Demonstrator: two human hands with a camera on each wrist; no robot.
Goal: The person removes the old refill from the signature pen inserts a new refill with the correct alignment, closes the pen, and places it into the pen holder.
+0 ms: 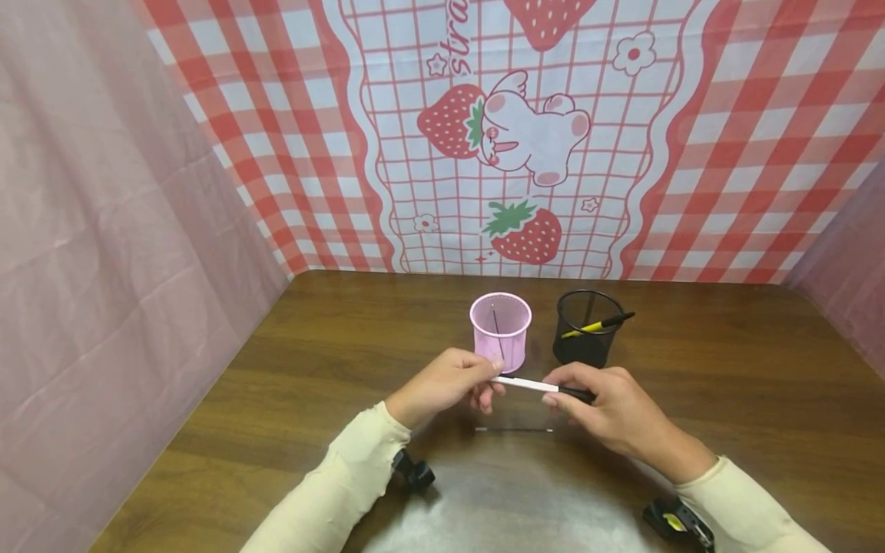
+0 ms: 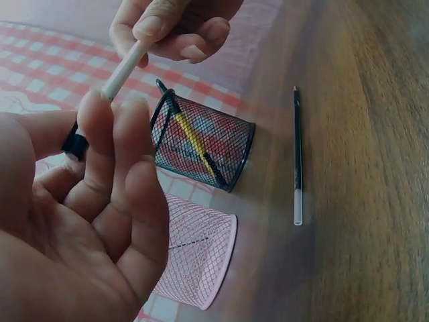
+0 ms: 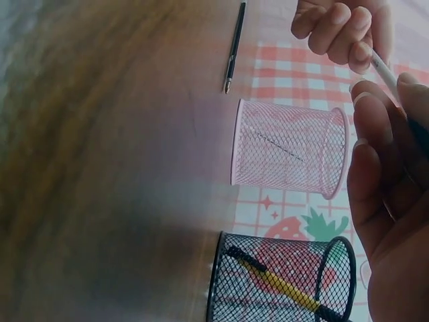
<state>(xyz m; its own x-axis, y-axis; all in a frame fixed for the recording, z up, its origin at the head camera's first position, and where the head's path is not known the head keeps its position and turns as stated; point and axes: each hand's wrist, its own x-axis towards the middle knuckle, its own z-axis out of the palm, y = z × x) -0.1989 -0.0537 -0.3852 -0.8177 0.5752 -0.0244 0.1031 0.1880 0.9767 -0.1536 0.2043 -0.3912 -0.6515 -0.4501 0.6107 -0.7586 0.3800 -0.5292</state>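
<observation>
A white pen with black ends (image 1: 527, 383) is held level between both hands over the table. My left hand (image 1: 448, 382) pinches its left end between thumb and fingers. At the other end, the thumb and fingers of my right hand (image 1: 618, 407) grip it near the black part. In the left wrist view the white barrel (image 2: 126, 72) spans the gap between the two hands. Below the hands, a thin dark pen refill (image 2: 298, 154) with a pale end lies on the tabletop.
A pink mesh pen cup (image 1: 501, 338) holding a thin dark refill (image 1: 497, 326) stands just beyond the hands. To its right is a black mesh pen cup (image 1: 577, 353) with a yellow and black pen (image 1: 598, 326) leaning in it. The wooden table (image 1: 311, 361) meets a strawberry-print cloth (image 1: 387, 153) behind.
</observation>
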